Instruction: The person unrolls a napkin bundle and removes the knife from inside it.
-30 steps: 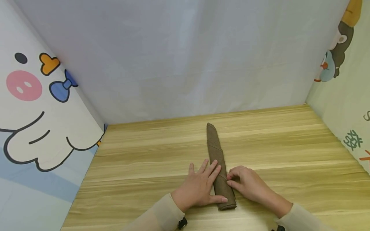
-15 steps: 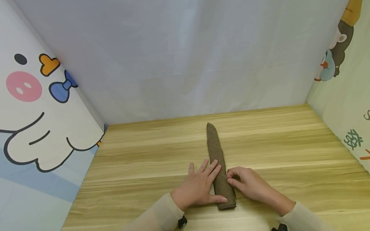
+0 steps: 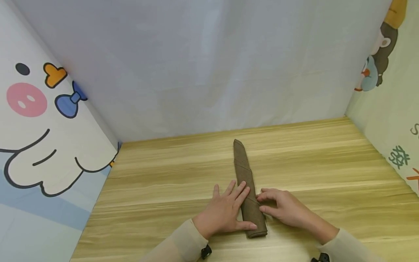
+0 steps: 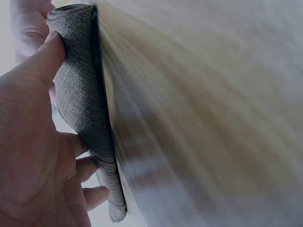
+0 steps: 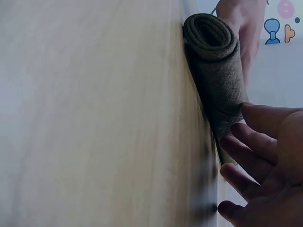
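Note:
A brown cloth (image 3: 253, 216), rolled into a long tapering tube, lies on the wooden table (image 3: 163, 163). Its narrow end points away and its thick end faces me. Across the roll rests my left hand (image 3: 224, 211), fingers spread, thumb near the thick end. My right hand (image 3: 287, 208) is at the roll's right side, fingertips touching or nearly touching it, thumb apart from the forefinger. In the right wrist view the cloth roll (image 5: 218, 80) shows spiral layers at its end. The left wrist view shows the woven cloth (image 4: 80, 90) under the left thumb.
Behind the table hangs a pale grey backdrop (image 3: 203, 72). A cartoon-printed panel (image 3: 42, 109) stands on the left, another printed panel (image 3: 383, 120) on the right. Bare wood surrounds the roll on both sides.
My right thumb and forefinger, close together at the cloth's edge before, have spread apart, and that hand has shifted slightly right. The left hand and the roll stay in place.

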Tool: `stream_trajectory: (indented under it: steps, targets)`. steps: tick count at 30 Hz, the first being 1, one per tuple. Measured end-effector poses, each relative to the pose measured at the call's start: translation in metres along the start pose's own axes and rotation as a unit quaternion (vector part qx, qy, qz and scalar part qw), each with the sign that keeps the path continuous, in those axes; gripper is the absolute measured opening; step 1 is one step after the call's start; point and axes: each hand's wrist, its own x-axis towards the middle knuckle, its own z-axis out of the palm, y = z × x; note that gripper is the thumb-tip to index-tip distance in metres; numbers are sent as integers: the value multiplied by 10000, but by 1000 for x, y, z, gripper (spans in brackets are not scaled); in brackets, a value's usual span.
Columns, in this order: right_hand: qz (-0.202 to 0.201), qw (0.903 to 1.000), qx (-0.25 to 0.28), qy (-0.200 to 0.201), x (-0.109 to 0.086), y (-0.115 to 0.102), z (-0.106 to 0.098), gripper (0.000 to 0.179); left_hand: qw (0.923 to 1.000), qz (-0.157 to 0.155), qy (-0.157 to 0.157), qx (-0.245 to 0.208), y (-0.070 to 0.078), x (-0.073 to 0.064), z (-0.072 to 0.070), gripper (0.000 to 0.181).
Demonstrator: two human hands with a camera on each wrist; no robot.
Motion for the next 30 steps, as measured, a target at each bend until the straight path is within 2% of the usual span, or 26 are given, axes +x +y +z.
stream_trajectory:
  steps: [6,9,15,25,30]
  targets:
    - [-227,9997,9,-122,1,3,0,24,9997,7,-59,-229,-1,-2,-1,107]
    - [-248,9996,43,-116,2,3,0,21,9999,38,-36,-165,-3,-2,-1,107]
    - [-318,9994,36,-135,4,3,1,5,9998,77,-108,-139,-4,0,-4,107]
    - [-477,9966,386,-558,2,2,-5,13,9987,127,-396,-291,-5,2,-10,107]
    - [-463,9941,586,-792,0,0,-10,18,9984,155,-387,-384,-3,2,-12,107]
